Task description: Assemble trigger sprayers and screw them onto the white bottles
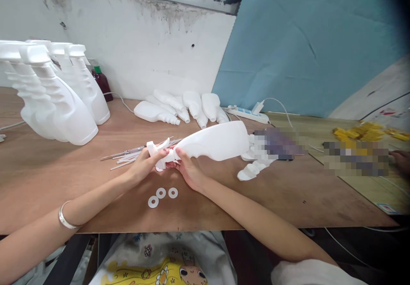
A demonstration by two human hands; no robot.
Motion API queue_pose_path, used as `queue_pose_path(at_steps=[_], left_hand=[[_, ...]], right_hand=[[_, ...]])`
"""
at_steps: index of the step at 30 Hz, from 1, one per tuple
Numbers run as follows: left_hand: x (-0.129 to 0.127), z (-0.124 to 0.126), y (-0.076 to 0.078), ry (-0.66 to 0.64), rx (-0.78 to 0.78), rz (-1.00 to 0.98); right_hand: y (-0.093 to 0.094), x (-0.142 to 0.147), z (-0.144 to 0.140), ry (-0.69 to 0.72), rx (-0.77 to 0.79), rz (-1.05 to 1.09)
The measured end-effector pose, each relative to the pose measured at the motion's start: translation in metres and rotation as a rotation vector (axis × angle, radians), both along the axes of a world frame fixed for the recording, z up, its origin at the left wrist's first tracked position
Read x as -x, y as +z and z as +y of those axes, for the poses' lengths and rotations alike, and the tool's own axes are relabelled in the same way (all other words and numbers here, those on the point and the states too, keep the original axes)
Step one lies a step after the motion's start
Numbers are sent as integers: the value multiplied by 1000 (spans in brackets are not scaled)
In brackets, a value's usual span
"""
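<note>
My left hand (144,164): fingers curled and closed on the white trigger head (156,148), gripped at the neck end of the bottle. My right hand (187,168): wrapped shut around the ribbed neck of the white spray bottle (218,142), thumb on top, holding it level just above the table (48,174), base pointing away to the right.

Item in hand: one bottle, opaque white plastic, flat-sided body, moulded finger grooves at the neck. The trigger head meets the neck; I cannot tell whether it is fully seated or only started, since my fingers cover the joint.

Progress, as I judge it: partway through a batch. Done: a row of upright bottles with heads fitted (60,97), far left. Left to do: a group of headless bottles lying flat (179,107) near the wall, and another lying bottle (253,169) just right of my hands.

Loose parts: three white ring washers (161,196) on the table directly below my hands, close together; a bundle of thin dip tubes (134,151) behind my left hand.

Further out: a dark red bottle with a green cap (101,82) behind the finished row; a white power strip (246,114) with cable by the blue panel (304,50); yellow pieces (365,132) far right, where another person's hand (400,159) shows at the edge.
</note>
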State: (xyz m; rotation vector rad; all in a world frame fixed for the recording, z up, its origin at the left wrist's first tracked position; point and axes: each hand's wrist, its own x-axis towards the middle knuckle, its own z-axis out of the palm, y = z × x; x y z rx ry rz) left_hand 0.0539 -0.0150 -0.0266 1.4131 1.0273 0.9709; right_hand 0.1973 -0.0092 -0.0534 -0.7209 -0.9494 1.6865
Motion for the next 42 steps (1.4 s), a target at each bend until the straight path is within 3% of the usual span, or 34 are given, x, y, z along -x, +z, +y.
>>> queue_pose_path(at_steps=[3,6,9,14,19,23,28,31,36,42], left_hand=[[1,2,0,-42,169,-53],[1,2,1,-81,213,-48],[3,1,2,-77,50,49],[6,-2,2,32,-342,399],[5,-3,3,80,-515,488],[4,-1,1,27,-287,355],[4,4,1,-206,403,-98],[7,8,3,-262,634,-202],[7,9,6,-197,602,-228],[6,3,7,-134,366,-156]], right_hand=[[1,0,-2,31,-32,-7],[1,0,-2,60,-39,1],[-1,-1,0,36,-21,15],[-4,-2,2,-11,30,13],[-3,-2,2,-13,34,11],[-2,-2,0,6,4,-4],[1,0,-2,98,-55,-38],[1,0,-4,26,-65,-47],[1,0,-5,55,-95,-62],[-3,-2,-3,23,-123,-95]])
